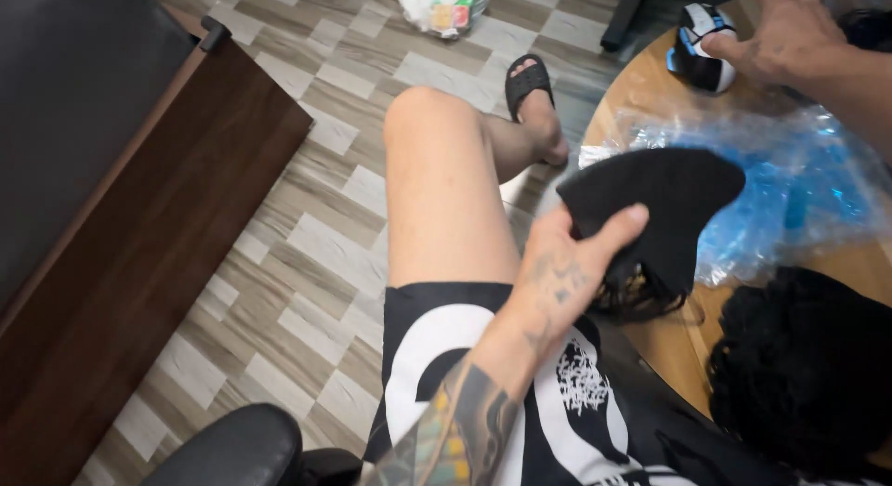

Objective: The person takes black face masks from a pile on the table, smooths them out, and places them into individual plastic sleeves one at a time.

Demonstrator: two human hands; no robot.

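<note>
Two hands are seen above a round wooden table point(650, 96). The left hand point(567, 263) is closed around a black cloth piece point(664, 203), held at the table's edge over blue plastic wrap point(799, 184). The right hand point(785, 31) rests half-open on a white-and-blue device point(697, 63). The floor point(316, 235) has grey and beige tiles; a dark wooden cabinet point(139, 263) stands at the left.

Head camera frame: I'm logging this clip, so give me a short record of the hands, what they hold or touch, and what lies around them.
left hand: grips a black cloth piece by its edge, thumb on top
right hand: fingers spread, touching a white, black and blue gadget
table: round, wooden
on table: crumpled clear blue plastic wrap; a black curly mass at the near edge
floor: grey and beige tiles
seating: person sits, bare knee raised, black sandal on foot
</note>
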